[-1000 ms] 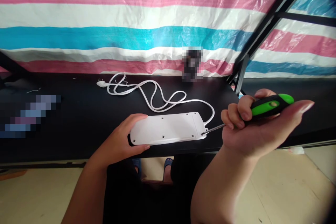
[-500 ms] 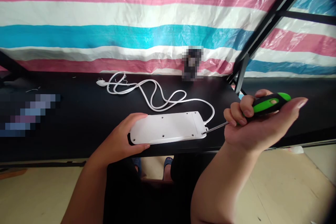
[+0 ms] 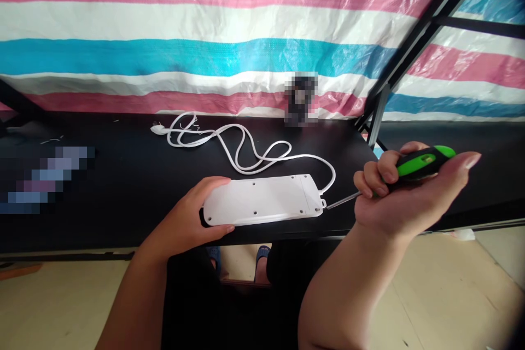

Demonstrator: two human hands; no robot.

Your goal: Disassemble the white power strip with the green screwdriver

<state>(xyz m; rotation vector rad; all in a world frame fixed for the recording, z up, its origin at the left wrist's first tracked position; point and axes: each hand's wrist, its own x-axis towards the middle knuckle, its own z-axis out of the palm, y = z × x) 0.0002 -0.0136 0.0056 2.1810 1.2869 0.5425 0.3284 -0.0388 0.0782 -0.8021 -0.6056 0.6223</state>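
A white power strip lies on the black table with its underside up, and several screw holes dot its flat back. My left hand grips its left end, thumb along the near edge and fingers along the far edge. In my right hand is a screwdriver with a green and black handle, the fingers closed round it. Its thin metal shaft points left and down, the tip just off the strip's right end, near the small hanging loop. A white cord leaves that same end.
The cord runs in loose loops to a white plug at the back of the black table. Pixelated items stand at the back and lie at the left. A striped plastic sheet hangs behind, with a black metal frame at right.
The screwdriver tip has come away from the corner screw hole, and my right hand has shifted slightly right with it. The left hand and power strip stay in place.
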